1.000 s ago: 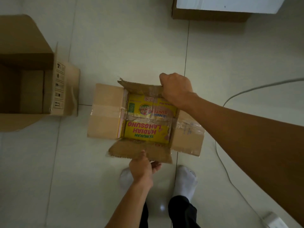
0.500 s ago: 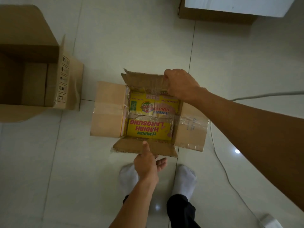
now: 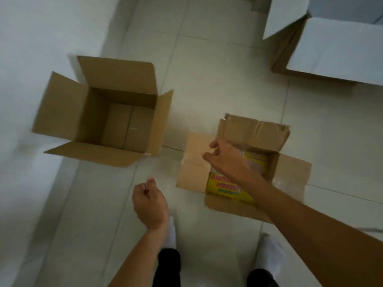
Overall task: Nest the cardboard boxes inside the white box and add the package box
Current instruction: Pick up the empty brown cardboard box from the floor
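The empty cardboard box [image 3: 116, 112] stands left of the package box [image 3: 244, 162]; the white box [image 3: 335, 48] lies behind, far right.

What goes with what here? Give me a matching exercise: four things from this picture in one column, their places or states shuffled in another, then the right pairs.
Things:
1. white box
2. larger cardboard box
3. smaller cardboard box
4. left hand

Places or states:
A. open, holds a yellow package
B. loosely curled, holding nothing
C. top right corner
D. open and empty, on the left

Pairs: 1-C, 2-D, 3-A, 4-B
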{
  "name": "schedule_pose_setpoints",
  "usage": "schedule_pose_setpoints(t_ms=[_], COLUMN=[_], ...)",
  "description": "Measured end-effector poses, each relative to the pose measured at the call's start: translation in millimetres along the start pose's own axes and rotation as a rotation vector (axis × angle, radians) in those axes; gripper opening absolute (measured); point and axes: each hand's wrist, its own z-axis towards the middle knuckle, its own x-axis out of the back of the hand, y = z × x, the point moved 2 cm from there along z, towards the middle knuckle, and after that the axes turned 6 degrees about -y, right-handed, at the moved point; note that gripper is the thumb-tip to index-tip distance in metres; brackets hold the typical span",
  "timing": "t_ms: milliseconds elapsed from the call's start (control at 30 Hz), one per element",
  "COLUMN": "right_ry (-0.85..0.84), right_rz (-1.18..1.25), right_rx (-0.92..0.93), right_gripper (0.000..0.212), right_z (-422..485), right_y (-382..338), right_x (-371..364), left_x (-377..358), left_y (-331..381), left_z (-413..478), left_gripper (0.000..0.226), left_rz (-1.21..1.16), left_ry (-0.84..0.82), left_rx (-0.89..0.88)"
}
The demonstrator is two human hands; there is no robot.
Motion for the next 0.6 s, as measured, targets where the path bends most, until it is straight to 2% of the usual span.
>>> schedule_pose_setpoints(t_ms=[67,167,300,433,533,600], right_ry=[0.011,0.049,0.125,0.234,0.314,0.361], right_rz=[0.083,0.137,0.193,0.260,0.280,0.264], right_rx=[0.001,-0.016,-0.103,-0.202,-0.203,-0.192], right_gripper=[0.035,0.042,0.060,0.067,0.058,0.051], right_z=[6,26,63,102,121,130], right_y=[-31,-70,-105,-119,-121,-120], right_x=[-21,-48,-78,-102,-118,-126], left_x=[21,44,61,76,91,99], left_y=[22,45,67,67,63,58], left_z=[51,135,237,329,385,407], left_gripper=[0.031,0.035,0.022,0.050,0.068,0.067], left_rz=[-0.018,0.070,0.213,0.517,0.571,0.597], left_ry=[0.000,0.005,-0.030,-0.051,-0.065,-0.034], left_rx=[-0.152,-0.279,-0.403,-0.338,-0.221,-0.214])
